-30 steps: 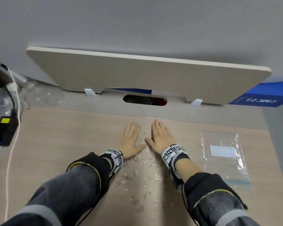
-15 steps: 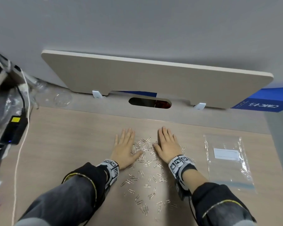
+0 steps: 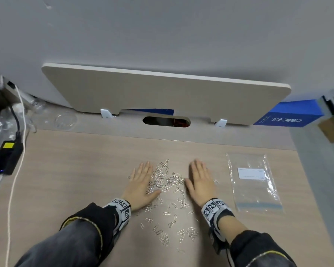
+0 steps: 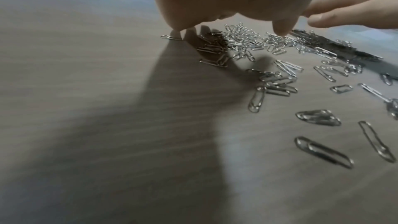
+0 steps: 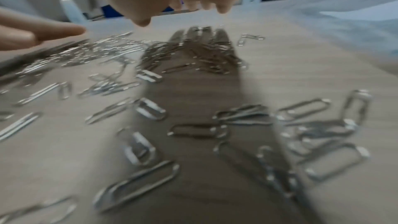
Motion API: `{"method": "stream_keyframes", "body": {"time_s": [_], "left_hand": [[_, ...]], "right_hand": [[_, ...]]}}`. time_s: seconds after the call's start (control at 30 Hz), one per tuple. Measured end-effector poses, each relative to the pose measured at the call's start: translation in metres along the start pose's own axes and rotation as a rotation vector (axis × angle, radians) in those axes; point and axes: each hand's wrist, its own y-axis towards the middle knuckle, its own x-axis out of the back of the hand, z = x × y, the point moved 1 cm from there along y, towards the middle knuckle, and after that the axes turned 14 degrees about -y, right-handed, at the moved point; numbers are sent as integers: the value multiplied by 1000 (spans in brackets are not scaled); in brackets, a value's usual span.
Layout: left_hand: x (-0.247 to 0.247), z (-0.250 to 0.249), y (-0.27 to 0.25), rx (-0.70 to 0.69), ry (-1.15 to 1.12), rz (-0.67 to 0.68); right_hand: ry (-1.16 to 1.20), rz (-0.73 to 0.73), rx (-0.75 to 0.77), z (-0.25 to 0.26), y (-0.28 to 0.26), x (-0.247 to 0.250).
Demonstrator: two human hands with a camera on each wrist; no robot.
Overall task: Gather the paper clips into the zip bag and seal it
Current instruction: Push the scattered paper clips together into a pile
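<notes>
Several silver paper clips [image 3: 165,181] lie scattered on the wooden desk [image 3: 75,170], thickest between my two hands and trailing toward me. My left hand [image 3: 142,182] lies flat, palm down, at the left of the pile, fingers straight. My right hand [image 3: 200,181] lies flat at the pile's right side. Neither hand holds anything. A clear zip bag [image 3: 253,182] with a white label lies flat to the right of my right hand, its blue zip strip nearest me. The wrist views show the paper clips [image 4: 247,42] [image 5: 193,52] under my outstretched fingers.
An upright beige panel [image 3: 162,93] stands along the desk's back edge above a cable slot [image 3: 166,121]. A black adapter [image 3: 7,158] with a white cable lies at the far left, beside clear plastic. A blue box [image 3: 289,116] sits at the back right.
Both hands have slid back toward me and spread apart, uncovering a dense cluster of clips between them. The bag has not moved.
</notes>
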Motion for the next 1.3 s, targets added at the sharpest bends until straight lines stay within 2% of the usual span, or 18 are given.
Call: {"method": "stream_keyframes", "body": {"time_s": [0.07, 0.13, 0.3, 0.47, 0.53, 0.6, 0.67, 0.77, 0.83, 1.0, 1.1, 1.2, 1.3], "left_hand": [[2, -1, 3, 40, -2, -22], [2, -5, 15, 46, 13, -18], [-15, -29, 47, -54, 70, 84], [-39, -41, 27, -178, 184, 190], [-38, -39, 15, -206, 132, 143], [-30, -33, 5, -181, 76, 23], [-21, -19, 0, -59, 69, -112], [-16, 1, -3, 204, 12, -230], [-21, 5, -2, 262, -27, -195], [-45, -18, -1, 49, 12, -49], [-49, -26, -3, -2, 1, 9], [-40, -19, -3, -11, -66, -49], [-29, -6, -3, 66, -52, -113]], "right_hand": [[19, 54, -144, -18, 2, -3], [24, 125, -168, -23, 2, -6], [23, 109, 20, 8, -17, -21], [7, 92, 201, 31, -46, -30], [48, 56, 188, 27, -52, -27], [88, -33, 68, 15, -54, -23], [120, -45, -113, -1, -55, -19], [167, 57, -296, -18, -56, -19], [122, 92, -285, -14, -58, -21], [141, 71, -124, 29, -53, -28], [142, 70, -52, 48, -52, -30], [202, 32, -56, 44, -50, -24], [219, 31, -112, 30, -37, -13]]}}
